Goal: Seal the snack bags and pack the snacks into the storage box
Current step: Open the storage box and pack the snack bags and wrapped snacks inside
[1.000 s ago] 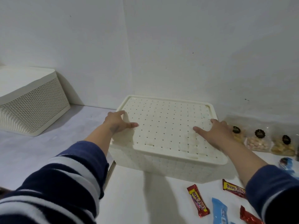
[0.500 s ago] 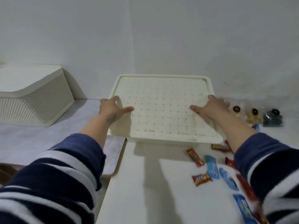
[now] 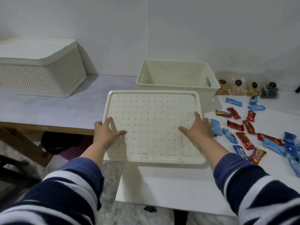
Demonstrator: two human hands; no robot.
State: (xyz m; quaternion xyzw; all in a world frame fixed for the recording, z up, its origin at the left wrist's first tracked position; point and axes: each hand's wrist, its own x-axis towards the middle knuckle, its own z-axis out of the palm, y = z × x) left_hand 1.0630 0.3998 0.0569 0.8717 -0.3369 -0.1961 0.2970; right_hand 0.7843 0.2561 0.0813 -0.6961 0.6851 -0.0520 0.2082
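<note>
The cream storage box (image 3: 177, 86) stands uncovered against the wall, and nothing shows inside it. Its perforated lid (image 3: 152, 120) is held in the air in front of the box, tilted toward me. My left hand (image 3: 106, 133) grips the lid's left edge with the thumb on top. My right hand (image 3: 198, 127) grips the right edge the same way. Several clear snack bags with black labels (image 3: 237, 87) line the wall to the right of the box. Red candy bars (image 3: 243, 138) and blue candy packets (image 3: 233, 102) lie scattered on the white table (image 3: 162, 184).
A second, larger cream lidded basket (image 3: 40, 69) sits at the left on a grey-topped table (image 3: 65, 104). A gap separates that table from the white one; below it is a pink mesh item (image 3: 71, 150) on the floor.
The lid has come off the box, moving up and then toward me, so the box interior is exposed. My view has tilted down and more candies show on the right.
</note>
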